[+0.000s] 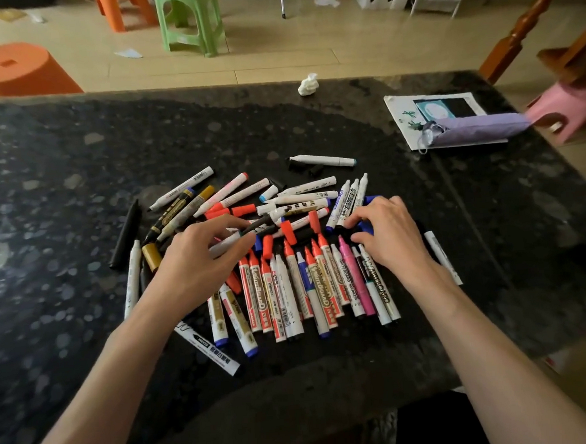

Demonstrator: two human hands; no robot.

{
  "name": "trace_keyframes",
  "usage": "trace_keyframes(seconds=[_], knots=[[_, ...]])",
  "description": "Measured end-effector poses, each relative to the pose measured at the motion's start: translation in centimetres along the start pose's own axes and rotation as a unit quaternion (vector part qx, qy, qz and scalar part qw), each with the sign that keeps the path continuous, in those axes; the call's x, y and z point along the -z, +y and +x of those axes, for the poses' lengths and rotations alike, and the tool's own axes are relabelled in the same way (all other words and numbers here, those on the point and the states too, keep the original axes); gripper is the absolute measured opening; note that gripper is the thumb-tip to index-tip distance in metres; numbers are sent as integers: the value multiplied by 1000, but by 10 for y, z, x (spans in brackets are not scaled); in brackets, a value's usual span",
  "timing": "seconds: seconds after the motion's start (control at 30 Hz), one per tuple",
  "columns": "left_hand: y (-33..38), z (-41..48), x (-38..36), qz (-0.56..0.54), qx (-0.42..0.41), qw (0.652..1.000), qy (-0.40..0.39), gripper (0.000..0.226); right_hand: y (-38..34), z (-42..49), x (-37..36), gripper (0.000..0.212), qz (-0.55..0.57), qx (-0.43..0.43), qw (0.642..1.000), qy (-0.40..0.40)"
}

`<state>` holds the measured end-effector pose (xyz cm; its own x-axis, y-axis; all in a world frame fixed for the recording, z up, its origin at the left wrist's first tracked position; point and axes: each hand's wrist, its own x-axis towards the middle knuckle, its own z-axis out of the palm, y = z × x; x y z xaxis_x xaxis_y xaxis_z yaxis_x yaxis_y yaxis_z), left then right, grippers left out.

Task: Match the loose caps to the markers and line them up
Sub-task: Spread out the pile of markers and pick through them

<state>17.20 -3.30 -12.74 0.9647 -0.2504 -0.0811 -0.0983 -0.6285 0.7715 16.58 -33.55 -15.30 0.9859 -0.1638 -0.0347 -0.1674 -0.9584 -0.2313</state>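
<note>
While the left hand (201, 261) curls over the near side of the heap, its thumb and fingertips pinch the end of a black-barrelled marker (262, 223), and its palm hides the pens beneath. The right hand (393, 236) is bent at the knuckles, thumb and forefinger closed on a short blue plastic cap (367, 229) that shows only in part. Between the wrists lies a row of uncapped whiteboard markers (323, 288), side by side with tips pointing away; both hands cover its ends. Just beyond, loose red caps (289, 232) sit among a jumbled pile of white-bodied markers (304, 197). Some black caps (302, 168) farther back almost vanish against the dark speckled stone table (74, 149). A crumpled white tissue (309, 83) lies near the far edge, and a folded purple umbrella (478, 128) rests on a white printed sheet (401, 112), covering much of it.
</note>
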Motion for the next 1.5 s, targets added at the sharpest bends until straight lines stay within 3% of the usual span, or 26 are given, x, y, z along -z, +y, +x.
trace_keyframes(seconds=[0.17, 0.37, 0.6, 0.73, 0.87, 1.0, 1.13, 1.27, 1.5], knots=[[3, -3, -1, 15, -20, 1000, -15, 27, 2, -3, 7, 20, 52, -4, 999, 10], [10, -5, -4, 15, -54, 998, -40, 33, -27, -53, 36, 18, 338, 9, 941, -23], [13, -10, -1, -11, -63, 997, -50, 46, -44, -60, 43, 29, 414, 25, 910, -24], [8, -8, 1, -14, -68, 997, -33, 27, -47, -58, 42, 24, 431, 7, 902, -26], [7, -8, 3, -27, -65, 997, -21, 27, -50, -58, 42, 19, 517, -45, 855, -9], [8, -8, 4, -32, -71, 997, -15, 25, -56, -61, 38, 19, 497, -44, 867, -15], [9, -7, 5, -22, -74, 997, -5, 27, -55, -60, 33, 16, 522, -57, 850, -48], [7, -9, 8, -34, -68, 997, -5, 26, -52, -61, 29, 22, 394, 5, 918, -37], [6, -10, 10, -42, -56, 998, -4, 28, -51, -65, 25, 34, 415, 74, 907, -10]])
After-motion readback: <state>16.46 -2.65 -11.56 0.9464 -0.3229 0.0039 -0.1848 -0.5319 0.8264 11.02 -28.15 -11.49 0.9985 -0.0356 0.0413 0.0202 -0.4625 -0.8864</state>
